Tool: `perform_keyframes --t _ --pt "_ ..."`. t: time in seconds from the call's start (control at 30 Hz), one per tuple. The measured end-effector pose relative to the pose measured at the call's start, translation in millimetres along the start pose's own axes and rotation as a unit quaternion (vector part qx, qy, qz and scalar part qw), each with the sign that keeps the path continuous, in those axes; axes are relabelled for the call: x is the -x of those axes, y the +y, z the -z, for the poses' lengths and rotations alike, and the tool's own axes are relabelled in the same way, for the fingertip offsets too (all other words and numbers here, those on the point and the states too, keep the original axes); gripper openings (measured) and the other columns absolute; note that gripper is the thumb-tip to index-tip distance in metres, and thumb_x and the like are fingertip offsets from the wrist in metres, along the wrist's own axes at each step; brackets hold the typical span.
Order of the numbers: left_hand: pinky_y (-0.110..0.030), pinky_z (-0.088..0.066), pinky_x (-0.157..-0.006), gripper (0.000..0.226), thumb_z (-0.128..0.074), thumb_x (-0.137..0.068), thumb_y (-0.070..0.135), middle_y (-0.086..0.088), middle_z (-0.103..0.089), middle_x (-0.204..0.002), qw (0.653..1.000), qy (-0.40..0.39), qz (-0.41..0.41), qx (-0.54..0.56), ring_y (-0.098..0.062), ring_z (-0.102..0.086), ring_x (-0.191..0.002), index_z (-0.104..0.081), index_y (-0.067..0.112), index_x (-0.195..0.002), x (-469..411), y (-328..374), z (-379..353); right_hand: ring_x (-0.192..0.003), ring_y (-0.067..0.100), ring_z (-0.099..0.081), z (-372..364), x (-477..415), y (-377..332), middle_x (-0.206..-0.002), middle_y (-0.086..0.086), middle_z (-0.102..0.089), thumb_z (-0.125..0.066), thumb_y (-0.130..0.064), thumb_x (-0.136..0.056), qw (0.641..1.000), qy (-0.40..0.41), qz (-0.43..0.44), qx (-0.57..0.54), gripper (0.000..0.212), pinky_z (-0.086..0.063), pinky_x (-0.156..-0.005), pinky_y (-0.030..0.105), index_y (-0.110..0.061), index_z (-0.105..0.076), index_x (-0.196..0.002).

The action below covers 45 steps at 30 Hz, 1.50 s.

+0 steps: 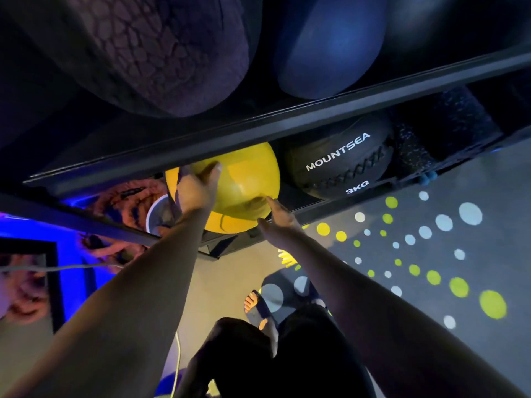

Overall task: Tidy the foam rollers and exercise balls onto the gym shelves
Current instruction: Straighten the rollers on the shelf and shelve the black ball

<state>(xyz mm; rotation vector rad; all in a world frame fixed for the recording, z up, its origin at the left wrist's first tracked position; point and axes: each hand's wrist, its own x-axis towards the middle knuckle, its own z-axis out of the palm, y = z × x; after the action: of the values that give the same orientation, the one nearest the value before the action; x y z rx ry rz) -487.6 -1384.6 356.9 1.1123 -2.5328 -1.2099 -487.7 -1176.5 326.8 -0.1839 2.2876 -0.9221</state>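
Now, left hand [198, 191]: straight fingers pressed flat on the yellow ball's [244, 182] upper left.
yellow ball: between both hands, at the lower shelf [304, 207] front.
right hand [277, 219]: straight fingers touching its lower right.
black medicine ball [339, 159]: just right of the hands.

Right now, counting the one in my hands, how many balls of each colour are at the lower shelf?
Yellow ball: 1
Black ball, marked 3KG: 1
Total: 2
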Motion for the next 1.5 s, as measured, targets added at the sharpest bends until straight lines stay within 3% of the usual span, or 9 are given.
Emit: perform_keyframes --t 0.23,0.43,0.57,0.77,0.93,1.07,1.23,1.33,1.5 --pt "-0.057 -0.035 -0.11 0.076 -0.054 -0.094 0.059 -0.023 -0.032 -0.155 0.985 -0.132 0.046 -0.097 -0.051 -0.033 -0.14 -0.022 0.022 -0.152 19.3 -44.1 -2.6 -0.133 0.042 -0.048 8.9 -20.5 -16.2 -0.151 0.018 -0.038 -0.065 -0.039 -0.094 0.993 0.036 0.068 0.084 0.079 -0.049 -0.102 0.047 -0.011 -0.024 -0.155" --pt "-0.057 -0.038 -0.108 0.058 -0.042 -0.103 0.039 -0.031 -0.045 -0.145 0.992 -0.006 0.087 -0.093 -0.051 -0.046 -0.132 -0.019 0.023 -0.154 19.6 -54.8 4.0 -0.131 0.038 -0.051 14.0 -41.6 0.9 -0.145 0.017 -0.052 -0.054 -0.045 -0.1 0.995 -0.022 -0.07 0.066 0.065 -0.045 -0.101 0.041 -0.019 -0.03 -0.155" --pt "-0.059 -0.04 -0.108 0.079 -0.043 -0.087 -0.007 -0.02 -0.019 -0.163 0.976 -0.006 -0.012 -0.218 -0.043 -0.027 -0.146 -0.026 0.033 -0.152 28.1 -52.9 9.8 -0.129 0.037 -0.053 10.4 -57.4 1.3 -0.145 0.017 -0.053 -0.044 -0.042 -0.104 0.997 0.0 -0.058 0.042 0.056 -0.046 -0.097 0.039 -0.024 -0.032 -0.155" --pt "-0.051 -0.046 -0.093 0.049 -0.049 -0.084 0.045 -0.025 -0.048 -0.124 0.974 0.004 -0.109 -0.199 -0.044 -0.047 -0.114 -0.054 0.01 -0.119 64.9 -55.8 -0.2 -0.134 0.035 -0.049 20.8 -99.1 -32.5 -0.153 0.011 -0.043 -0.036 -0.061 -0.102 1.0 -0.002 -0.006 -0.019 0.066 -0.044 -0.101 0.041 -0.031 -0.022 -0.158" --pt "-0.045 -0.036 -0.087 0.057 -0.053 -0.086 0.071 -0.019 -0.049 -0.113 0.963 0.045 -0.03 -0.265 -0.038 -0.043 -0.105 -0.062 0.016 -0.1 108.3 -45.5 -33.2 -0.132 0.037 -0.049 26.9 -124.3 -48.2 -0.147 0.01 -0.047 -0.043 -0.073 -0.09 0.998 -0.034 0.041 -0.036 0.075 -0.042 -0.11 0.046 -0.031 -0.033 -0.152" --pt "-0.045 -0.036 -0.091 0.059 -0.042 -0.094 0.062 -0.017 -0.055 -0.09 0.983 0.109 0.086 -0.117 -0.038 -0.051 -0.103 -0.071 0.012 -0.081 119.3 -47.0 -38.1 -0.141 0.036 -0.038 23.3 -125.7 -34.9 -0.154 0.011 -0.033 -0.058 -0.082 -0.076 0.999 -0.041 0.015 -0.02 0.103 -0.035 -0.116 0.05 -0.032 -0.022 -0.158" --pt "-0.048 -0.036 -0.109 0.079 -0.051 -0.089 0.071 -0.023 -0.053 -0.139 0.832 0.228 0.48 0.161 -0.04 -0.047 -0.132 -0.049 0.004 -0.132 104.5 -70.0 -30.7 -0.143 0.035 -0.035 31.9 -88.8 1.1 -0.158 0.008 -0.021 -0.069 -0.067 -0.08 0.998 -0.056 0.013 -0.006 0.105 -0.033 -0.113 0.047 -0.03 -0.011 -0.16" --pt "-0.056 -0.028 -0.118 0.1 -0.042 -0.079 0.087 -0.007 -0.04 -0.156 0.75 0.161 0.519 0.377 -0.033 -0.038 -0.142 -0.035 0.021 -0.154 92.5 -90.4 -33.5 -0.138 0.034 -0.04 41.3 -55.8 28.5 -0.153 0.012 -0.026 -0.074 -0.066 -0.075 0.998 -0.053 0.035 0.014 0.11 -0.036 -0.109 0.043 -0.025 -0.017 -0.159" --pt "-0.054 -0.042 -0.101 0.099 -0.049 -0.072 0.088 -0.002 -0.052 -0.141 0.711 0.155 0.553 0.406 -0.032 -0.05 -0.127 -0.044 0.023 -0.146 107.2 -127.5 -47.4 -0.119 0.036 -0.05 49.1 -60.0 20.9 -0.121 0.012 -0.045 -0.048 -0.065 -0.071 0.999 -0.001 0.025 0.022 0.082 -0.038 -0.094 0.041 -0.007 -0.047 -0.13"
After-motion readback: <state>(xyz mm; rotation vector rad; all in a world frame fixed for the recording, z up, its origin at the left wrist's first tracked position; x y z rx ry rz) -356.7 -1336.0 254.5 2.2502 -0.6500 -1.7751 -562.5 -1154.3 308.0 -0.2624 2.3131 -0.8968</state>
